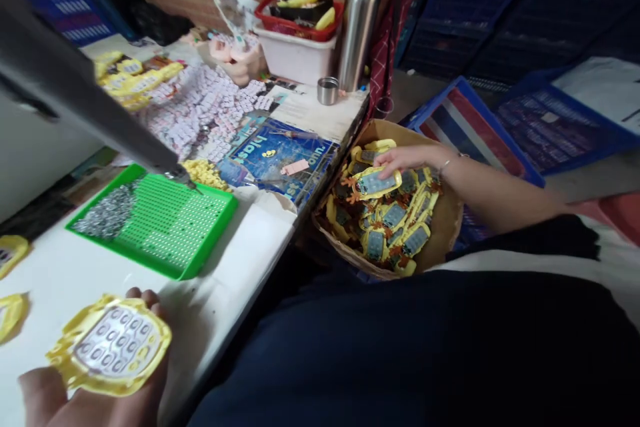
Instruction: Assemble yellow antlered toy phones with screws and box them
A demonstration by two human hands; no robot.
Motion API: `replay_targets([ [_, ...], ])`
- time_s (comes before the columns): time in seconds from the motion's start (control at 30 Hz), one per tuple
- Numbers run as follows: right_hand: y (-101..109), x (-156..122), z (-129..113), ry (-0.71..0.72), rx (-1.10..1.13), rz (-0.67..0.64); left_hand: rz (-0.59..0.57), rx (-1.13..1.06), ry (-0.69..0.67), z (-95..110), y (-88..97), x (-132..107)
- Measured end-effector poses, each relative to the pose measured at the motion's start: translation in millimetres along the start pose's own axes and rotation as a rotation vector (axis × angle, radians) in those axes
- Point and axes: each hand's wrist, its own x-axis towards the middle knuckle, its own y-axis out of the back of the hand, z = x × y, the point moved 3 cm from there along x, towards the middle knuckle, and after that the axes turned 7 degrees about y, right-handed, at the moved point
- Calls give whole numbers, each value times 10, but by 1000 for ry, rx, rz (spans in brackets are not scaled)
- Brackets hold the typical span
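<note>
My left hand is at the bottom left over the white table, closed round a yellow toy shell with a grey keypad, held face up. My right hand reaches out to the right into a cardboard box full of several yellow and orange toy parts. Its fingers are curled on one yellow part with a grey panel at the top of the pile.
A green perforated tray with a heap of small metal screws sits on the table, under a grey tool arm. Behind lie white small parts, yellow shells, a white tub, a steel flask. Blue crates stand right.
</note>
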Motion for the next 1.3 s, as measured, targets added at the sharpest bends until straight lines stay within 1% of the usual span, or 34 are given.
replay_targets([
  [0.03,39,-9,-164,30,25,-10,5,-29,-87,-43,-68,-114],
  [0.1,68,-10,-545,107,101,-29,-38,-92,-112,-167,-221,-316],
  [0.13,55,-2,-757,156,155,-37,-11,-143,-97,-227,-272,-395],
  [0.17,25,13,-978,213,257,-36,-28,-196,-66,-280,-322,-456],
  [0.2,-24,32,-1204,277,344,-36,-68,-261,-106,-301,-357,-504],
  [0.23,-85,56,-1427,345,395,-10,-105,-306,-82,-331,-375,-535],
  [0.27,-163,82,-1641,409,415,29,-160,-343,-48,-357,-384,-554],
  [0.33,-365,144,-2030,499,438,116,-241,-389,-29,-384,-365,-579],
  [0.37,-489,181,-2196,508,488,139,-264,-394,-49,-389,-348,-590],
  [0.4,-624,222,-2346,497,566,137,-274,-390,-97,-386,-330,-604],
  [0.43,-764,266,-2484,481,660,103,-273,-384,-152,-380,-316,-622],
  [0.47,-901,309,-2613,466,739,57,-274,-378,-178,-380,-313,-643],
  [0.57,-1224,431,-2930,450,880,-50,-257,-374,-177,-379,-331,-721],
  [0.67,-1417,538,-3134,458,940,-93,-226,-389,-169,-361,-331,-788],
  [0.77,-1559,622,-3250,480,962,-143,-224,-409,-173,-344,-285,-807],
  [0.87,-1659,673,-3322,557,936,-82,-223,-429,-184,-331,-200,-801],
  [0.9,-1697,677,-3348,574,919,-98,-218,-437,-191,-324,-167,-801],
  [0.97,-1776,662,-3406,584,868,-200,-200,-457,-209,-306,-96,-808],
  [1.03,-1833,618,-3462,577,754,-324,-173,-470,-227,-289,-29,-820],
  [1.1,-1852,564,-3507,593,562,-371,-144,-475,-241,-275,23,-827],
  [1.17,-1849,517,-3541,648,307,-343,-121,-479,-256,-263,58,-822],
  [1.2,-1841,499,-3558,696,182,-302,-112,-480,-263,-256,69,-814],
  [1.3,-1805,465,-3614,921,-127,-152,-104,-475,-277,-218,97,-789],
])
